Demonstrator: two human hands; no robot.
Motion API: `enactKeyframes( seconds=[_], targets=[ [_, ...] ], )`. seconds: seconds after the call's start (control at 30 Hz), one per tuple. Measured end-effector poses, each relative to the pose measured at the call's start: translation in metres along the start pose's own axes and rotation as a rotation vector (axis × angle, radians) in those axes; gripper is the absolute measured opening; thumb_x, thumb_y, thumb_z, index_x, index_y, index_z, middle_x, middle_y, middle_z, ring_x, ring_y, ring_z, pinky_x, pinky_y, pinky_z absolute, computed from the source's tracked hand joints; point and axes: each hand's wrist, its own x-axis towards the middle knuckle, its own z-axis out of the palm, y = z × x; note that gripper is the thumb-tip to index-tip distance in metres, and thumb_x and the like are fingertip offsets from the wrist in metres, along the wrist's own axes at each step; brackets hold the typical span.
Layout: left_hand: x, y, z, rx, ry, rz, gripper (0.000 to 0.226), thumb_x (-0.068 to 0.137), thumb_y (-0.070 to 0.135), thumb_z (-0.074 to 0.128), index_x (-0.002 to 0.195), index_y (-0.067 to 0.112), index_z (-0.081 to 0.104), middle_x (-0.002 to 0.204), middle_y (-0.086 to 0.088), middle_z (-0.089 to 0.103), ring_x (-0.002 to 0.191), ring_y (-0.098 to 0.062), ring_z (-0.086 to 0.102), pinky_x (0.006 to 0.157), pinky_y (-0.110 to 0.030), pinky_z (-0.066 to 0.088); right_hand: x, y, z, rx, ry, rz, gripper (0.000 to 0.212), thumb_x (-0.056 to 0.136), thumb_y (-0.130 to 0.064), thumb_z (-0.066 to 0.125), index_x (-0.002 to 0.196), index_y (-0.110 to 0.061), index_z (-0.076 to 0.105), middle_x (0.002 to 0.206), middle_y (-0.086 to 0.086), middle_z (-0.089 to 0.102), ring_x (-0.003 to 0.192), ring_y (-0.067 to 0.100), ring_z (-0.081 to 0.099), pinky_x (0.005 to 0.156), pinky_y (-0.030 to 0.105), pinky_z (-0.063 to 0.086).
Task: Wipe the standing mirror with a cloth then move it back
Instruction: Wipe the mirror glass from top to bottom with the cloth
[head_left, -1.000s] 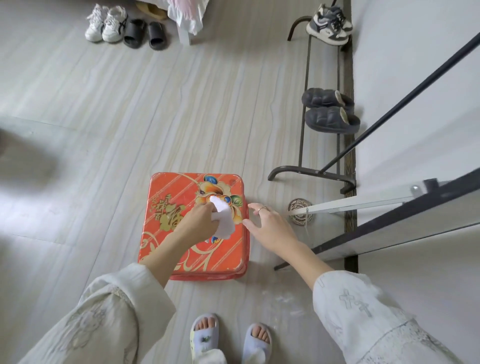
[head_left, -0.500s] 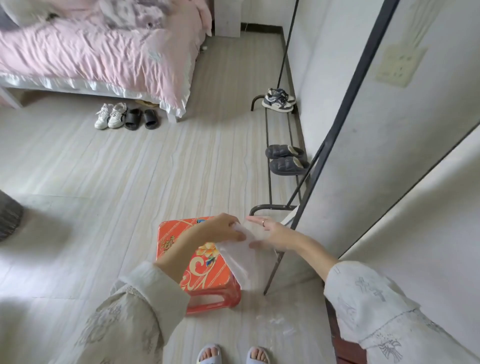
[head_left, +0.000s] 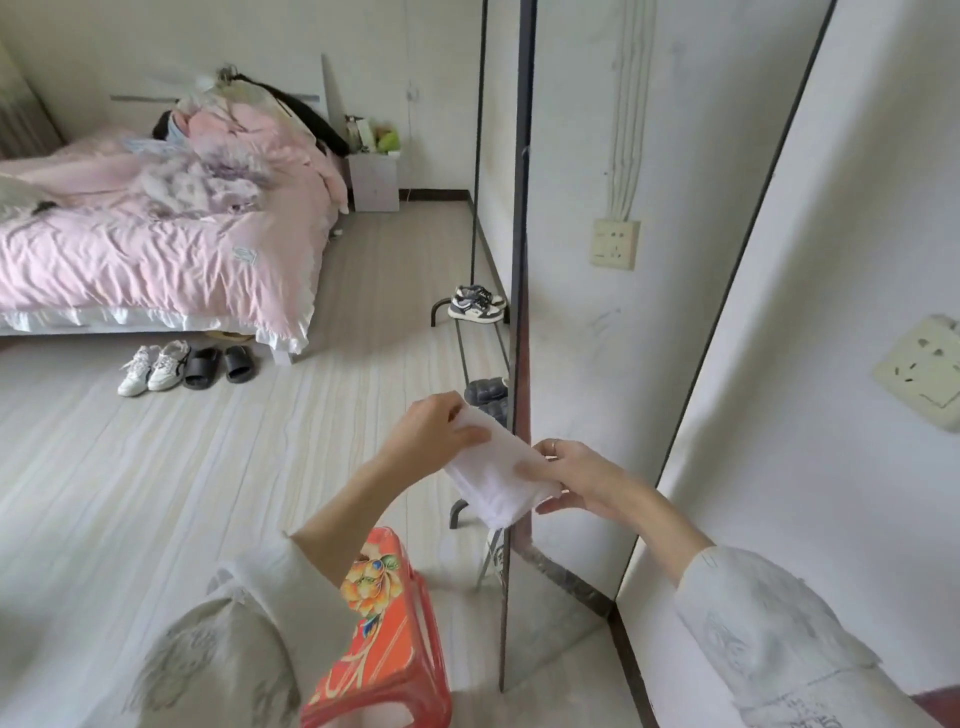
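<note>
Holding the white cloth (head_left: 496, 475) up with both hands, left hand (head_left: 434, 434) pinching its top end and right hand (head_left: 574, 480) pinching its lower end, right in front of the tall standing mirror (head_left: 582, 322), above the red stool (head_left: 387, 639).

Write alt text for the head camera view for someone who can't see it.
Both hands, left hand and right hand, hold a white cloth in front of a standing mirror. A red stool stands below, a pink bed behind.

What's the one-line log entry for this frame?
phase: pre-wipe | left hand: grips cloth | right hand: grips cloth | mirror: untouched
</note>
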Motion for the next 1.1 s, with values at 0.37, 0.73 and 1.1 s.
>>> enactKeyframes(
  seconds=[0.37, 0.73, 1.1],
  targets=[
    [-0.002, 0.094, -0.009, 0.021, 0.141, 0.390, 0.039, 0.088, 0.019, 0.058, 0.126, 0.011, 0.053, 0.117, -0.005, 0.055, 0.097, -0.019, 0.054, 0.078, -0.019, 0.037, -0.031, -0.064, -0.033, 0.717, 0.137, -0.195, 0.024, 0.094, -0.026, 0.053, 0.099, -0.006, 0.065, 0.086, 0.010, 0.072, 0.079, 0.020, 0.070, 0.063, 0.031, 0.057],
    [-0.003, 0.139, -0.024, -0.033, -0.248, 0.484, 0.050, 0.086, -0.004, 0.038, 0.120, 0.024, 0.062, 0.142, 0.011, 0.044, 0.122, -0.006, 0.047, 0.097, -0.018, 0.037, -0.062, -0.087, -0.082, 0.536, 0.144, -0.275, 0.011, 0.089, -0.011, 0.053, 0.097, -0.007, 0.059, 0.088, 0.011, 0.064, 0.078, 0.019, 0.064, 0.073, 0.028, 0.049],
    [0.029, 0.185, -0.052, -0.171, 0.222, 0.370, 0.029, 0.084, 0.024, 0.065, 0.111, 0.017, 0.062, 0.098, 0.003, 0.067, 0.086, -0.011, 0.062, 0.082, -0.028, 0.051, -0.065, -0.138, -0.103, 0.339, 0.343, -0.654, 0.006, 0.088, -0.016, 0.062, 0.090, -0.013, 0.066, 0.082, 0.001, 0.071, 0.075, 0.012, 0.068, 0.067, 0.025, 0.054]
  ],
)
